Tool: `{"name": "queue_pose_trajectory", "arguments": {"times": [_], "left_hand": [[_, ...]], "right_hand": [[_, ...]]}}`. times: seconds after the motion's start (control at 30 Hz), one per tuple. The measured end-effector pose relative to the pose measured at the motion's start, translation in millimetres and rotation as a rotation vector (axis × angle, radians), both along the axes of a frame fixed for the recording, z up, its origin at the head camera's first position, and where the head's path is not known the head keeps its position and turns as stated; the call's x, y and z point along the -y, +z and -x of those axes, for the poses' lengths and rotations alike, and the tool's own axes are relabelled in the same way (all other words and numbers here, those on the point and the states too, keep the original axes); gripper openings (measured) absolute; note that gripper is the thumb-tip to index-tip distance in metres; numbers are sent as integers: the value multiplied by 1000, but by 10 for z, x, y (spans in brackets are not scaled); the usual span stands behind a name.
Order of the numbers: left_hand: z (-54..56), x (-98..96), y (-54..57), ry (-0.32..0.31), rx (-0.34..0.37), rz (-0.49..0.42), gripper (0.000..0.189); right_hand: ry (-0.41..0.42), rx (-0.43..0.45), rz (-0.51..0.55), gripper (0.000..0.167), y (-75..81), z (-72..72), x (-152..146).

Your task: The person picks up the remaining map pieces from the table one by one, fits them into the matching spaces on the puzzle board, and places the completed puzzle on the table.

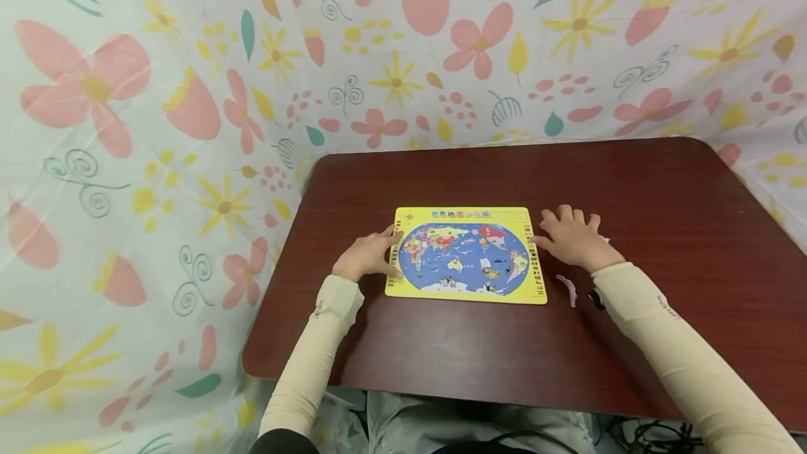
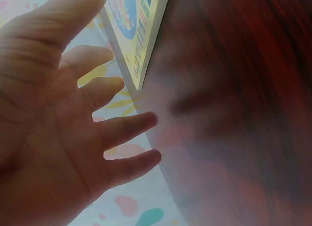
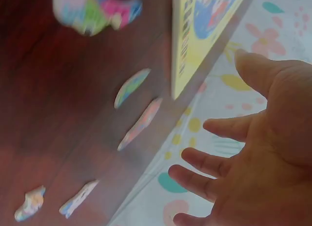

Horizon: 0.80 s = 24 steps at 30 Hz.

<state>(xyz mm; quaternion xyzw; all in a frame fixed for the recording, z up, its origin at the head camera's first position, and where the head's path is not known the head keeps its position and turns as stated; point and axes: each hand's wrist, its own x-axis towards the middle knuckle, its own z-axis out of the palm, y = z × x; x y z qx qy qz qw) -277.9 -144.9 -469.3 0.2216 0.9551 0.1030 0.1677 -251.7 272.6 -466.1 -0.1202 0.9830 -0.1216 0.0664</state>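
A yellow world map puzzle board [image 1: 466,298] with a blue oval map lies flat on the table. My left hand [image 1: 368,256] is at its left edge, thumb and fingertips beside the border. In the left wrist view, the fingers of that hand [image 2: 63,119] are spread and fairly straight, the palm bare. Off the board's right edge, my right hand [image 1: 576,239] hovers with fingers apart and its thumb pointing toward the border. The right wrist view shows that hand [image 3: 248,143] holding nothing, near the board's corner [image 3: 187,70].
Several loose puzzle pieces lie right of the board: a large multicoloured one [image 3: 90,14], a slim green one [image 3: 130,88], a slim pinkish one [image 3: 140,124] and small ones. One pale piece [image 1: 569,291] shows below my right hand. A floral cloth [image 1: 391,54] hangs behind the dark wooden table [image 1: 466,349].
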Motion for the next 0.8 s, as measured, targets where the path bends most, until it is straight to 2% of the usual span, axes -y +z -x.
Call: {"name": "queue_pose_trajectory", "arguments": {"times": [0.23, 0.53, 0.8], "left_hand": [[30, -3, 20, -21, 4, -21, 100], [22, -77, 38, -37, 23, 48, 101], [-2, -80, 7, -29, -1, 45, 97]], "right_hand": [[-11, -13, -34, 58, -50, 180, -151], [-38, -41, -30, 36, -169, 334, -290], [-13, -21, -34, 34, -192, 438, -318]]}}
